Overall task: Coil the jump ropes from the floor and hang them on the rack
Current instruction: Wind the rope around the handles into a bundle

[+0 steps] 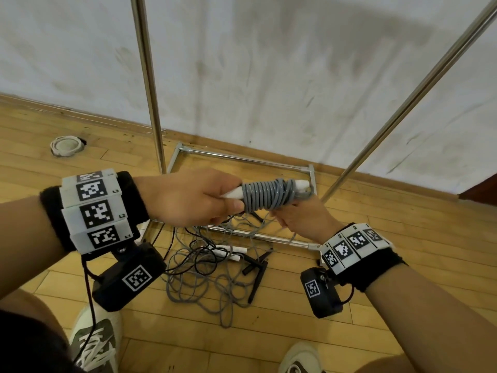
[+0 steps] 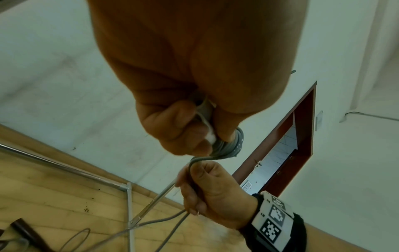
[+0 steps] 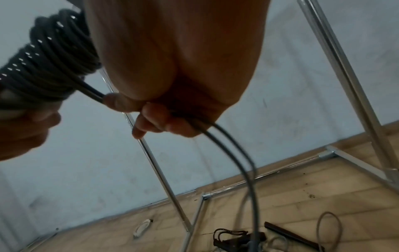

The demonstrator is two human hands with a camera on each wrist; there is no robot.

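My left hand (image 1: 215,200) grips the white handles (image 1: 234,194) of a grey jump rope, held level at chest height. Grey cord (image 1: 269,195) is wound tightly round the handles in several turns. My right hand (image 1: 293,214) sits just below the coil's right end and pinches the loose grey cord (image 2: 195,162), which runs down from its fingers (image 3: 151,122) towards the floor. A tangled pile of grey and black ropes (image 1: 204,267) with black handles (image 1: 255,275) lies on the wooden floor below both hands. The metal rack (image 1: 149,84) stands right behind.
The rack's base frame (image 1: 242,157) lies on the floor against the white wall, with a slanted pole (image 1: 403,111) at the right. A round white floor fitting (image 1: 66,145) sits at the left. My shoes (image 1: 94,343) stand near the pile. A doorway (image 2: 287,145) opens to the right.
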